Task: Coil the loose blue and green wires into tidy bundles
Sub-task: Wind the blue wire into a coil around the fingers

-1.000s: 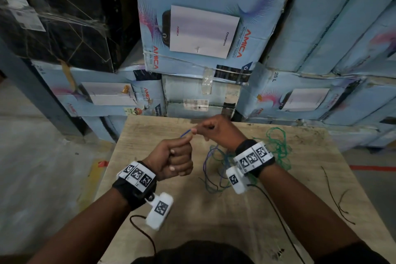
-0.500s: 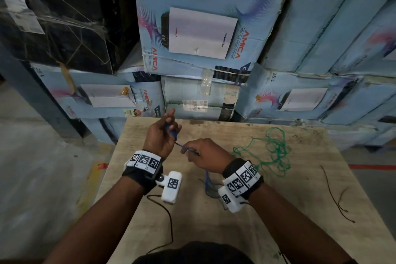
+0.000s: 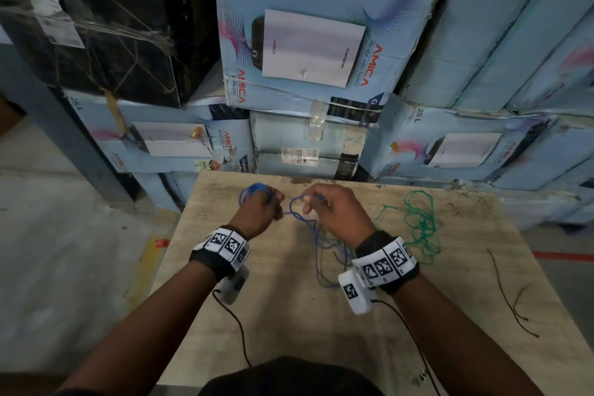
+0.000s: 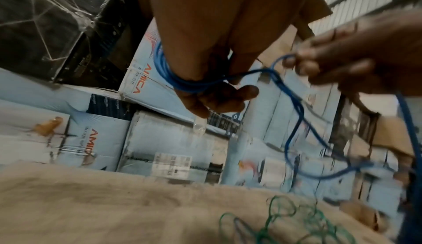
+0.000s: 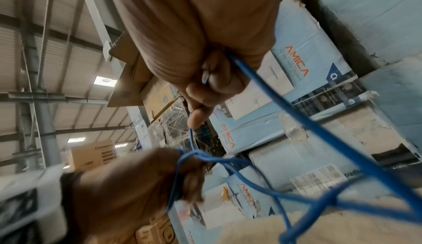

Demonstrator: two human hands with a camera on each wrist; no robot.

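Several turns of the blue wire [image 3: 254, 191] [image 4: 180, 81] are wound round the fingers of my left hand [image 3: 262, 207] [image 4: 214, 92], which is curled and holds the coil above the wooden table [image 3: 289, 325]. My right hand [image 3: 324, 206] [image 5: 205, 89] pinches the same blue wire [image 5: 274, 103] a short way to the right. From there the loose rest hangs down in loops [image 3: 321, 254] to the tabletop. The green wire [image 3: 418, 225] [image 4: 297, 220] lies in a loose tangle on the table, right of my right wrist, untouched.
Stacked blue cartons [image 3: 315, 42] and a black wrapped box [image 3: 96, 19] rise just behind the table's far edge. A thin dark wire [image 3: 511, 299] lies near the table's right edge. Grey floor [image 3: 64, 251] with a yellow mark lies to the left.
Both hands have shifted toward the far edge and apart. More blue wire now sits as turns around my left hand, and the pile on the table is smaller.
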